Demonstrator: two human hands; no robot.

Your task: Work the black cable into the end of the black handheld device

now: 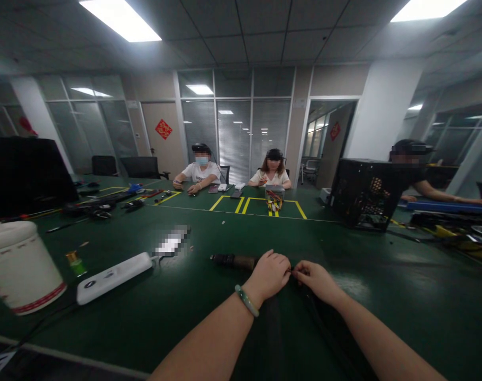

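A dark, stick-shaped electric screwdriver (243, 262) lies across the green table with its narrow tip pointing left. My left hand (270, 270), with a green bangle on the wrist, is closed over its rear part and hides that end. Just to the right, my right hand (310, 278) is closed in a pinch, fingertips almost touching the left hand. A tiny piece shows between the two hands, too small to name. From under my right hand a dark cord (312, 307) seems to run down toward the table's near side, partly lost in shadow.
On the left stand a white lidded tub (24, 270), a small green bottle (77, 265) and a white power strip (114, 278). A black computer case (360, 196) stands at right. Two people sit opposite near bundled wires (274, 201); another person works at far right.
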